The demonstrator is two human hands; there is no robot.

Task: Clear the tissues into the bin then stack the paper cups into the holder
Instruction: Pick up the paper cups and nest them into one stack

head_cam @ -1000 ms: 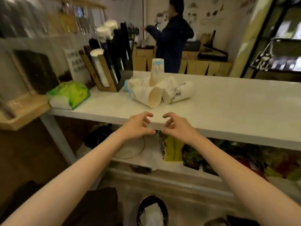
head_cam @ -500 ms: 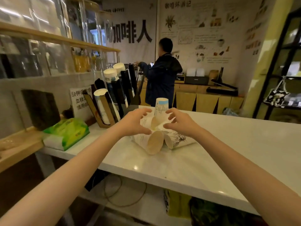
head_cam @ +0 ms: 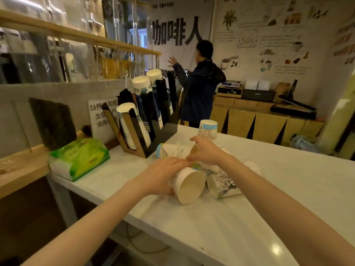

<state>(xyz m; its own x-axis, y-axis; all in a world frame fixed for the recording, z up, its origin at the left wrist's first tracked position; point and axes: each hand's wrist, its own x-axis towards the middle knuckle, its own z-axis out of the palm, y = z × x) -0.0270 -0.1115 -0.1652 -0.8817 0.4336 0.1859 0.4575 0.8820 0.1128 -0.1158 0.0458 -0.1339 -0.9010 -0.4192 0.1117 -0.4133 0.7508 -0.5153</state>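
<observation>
Several paper cups lie in a heap on the white counter [head_cam: 249,217]. My left hand [head_cam: 161,174] is wrapped over the nearest paper cup [head_cam: 189,184], which lies on its side with its mouth toward me. My right hand [head_cam: 206,150] reaches over the heap, fingers closing on another lying cup [head_cam: 172,150]; whether it grips it is unclear. One cup [head_cam: 207,129] stands upside down behind the heap. The black and wood cup holder [head_cam: 151,120] stands at the back left with stacks of cups in its slots. No bin is in view.
A green tissue pack [head_cam: 80,157] lies at the counter's left end beside a printed sign [head_cam: 102,117]. A person in a dark jacket [head_cam: 199,89] stands behind the counter, back turned. A wooden ledge runs along the left wall.
The view lifted from under the counter to its top. Both hands went from the counter's front edge up to the cup heap; my left hand has come down on the nearest cup.
</observation>
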